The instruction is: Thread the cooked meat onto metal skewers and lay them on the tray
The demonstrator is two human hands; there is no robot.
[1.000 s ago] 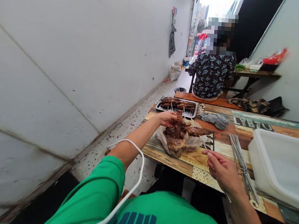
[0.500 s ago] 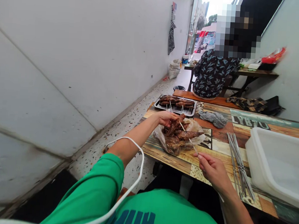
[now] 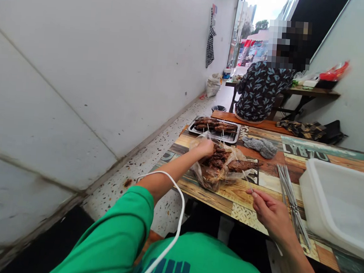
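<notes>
My right hand is closed on the lower end of a thin skewer, held low over the table's near edge. A dark brown piece of meat sits on the skewer's far part, against the side of an open clear plastic bag. More dark meat lies heaped in the bag. My left hand reaches over the bag's left side to the heap; its fingers are hidden, so what they hold does not show.
Behind the bag stands a metal tray of skewered meat. A grey cloth lies right of it. Several metal skewers rest beside a white plastic tub. A person sits at the table beyond. A white cable crosses my left arm.
My left hand has left the piece on the skewer and moved back into the bag. My right hand has drawn the skewer and its meat slightly rightward.
</notes>
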